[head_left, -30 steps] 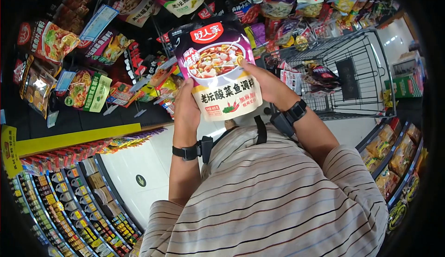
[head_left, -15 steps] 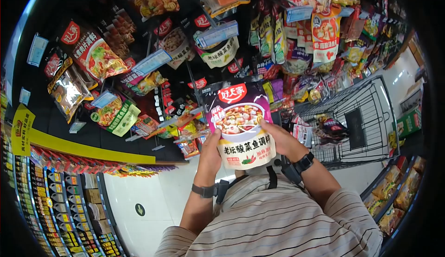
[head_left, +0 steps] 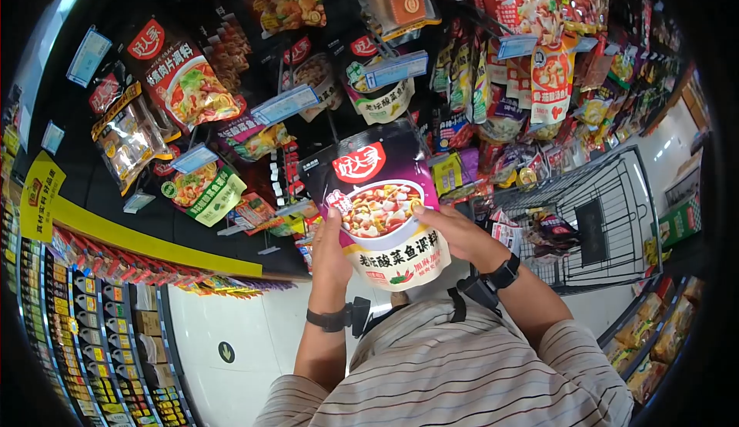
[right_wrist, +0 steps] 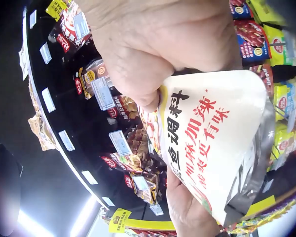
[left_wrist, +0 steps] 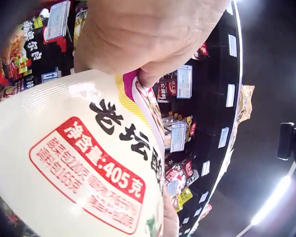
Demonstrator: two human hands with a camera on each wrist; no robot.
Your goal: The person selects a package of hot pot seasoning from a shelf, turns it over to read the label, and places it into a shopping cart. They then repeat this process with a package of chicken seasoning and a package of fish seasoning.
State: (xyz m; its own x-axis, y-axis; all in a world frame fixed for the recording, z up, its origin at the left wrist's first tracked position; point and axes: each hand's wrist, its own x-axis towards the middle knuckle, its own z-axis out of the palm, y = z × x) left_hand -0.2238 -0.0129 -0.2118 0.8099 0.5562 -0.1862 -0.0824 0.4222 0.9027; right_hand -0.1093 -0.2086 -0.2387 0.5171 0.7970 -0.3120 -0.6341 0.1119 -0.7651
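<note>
A stand-up pouch of fish seasoning [head_left: 385,204], black and purple above and cream below, is held up in front of the body with its printed front toward the head camera. My left hand [head_left: 331,258] grips its left edge, thumb on the front. On the opposite edge my right hand [head_left: 466,238] pinches it, the thumb lying over the bowl picture. Up close in the left wrist view, the pouch's cream lower part [left_wrist: 64,138] carries a red-framed 405 g label. The right wrist view shows red lettering and the silvery bottom fold [right_wrist: 251,173].
Hanging seasoning pouches [head_left: 185,81] and blue-edged price tags [head_left: 285,104] fill the dark rack ahead. A wire shopping cart [head_left: 585,219] with several packets [head_left: 550,235] stands at the right. Bottle shelves [head_left: 100,342] are at the lower left, bagged goods [head_left: 647,335] at the lower right.
The head view has tilted up, so the rack and pouch appear lower. In the last half second the pouch has shifted slightly left and its top leans left. Both hands keep their hold.
</note>
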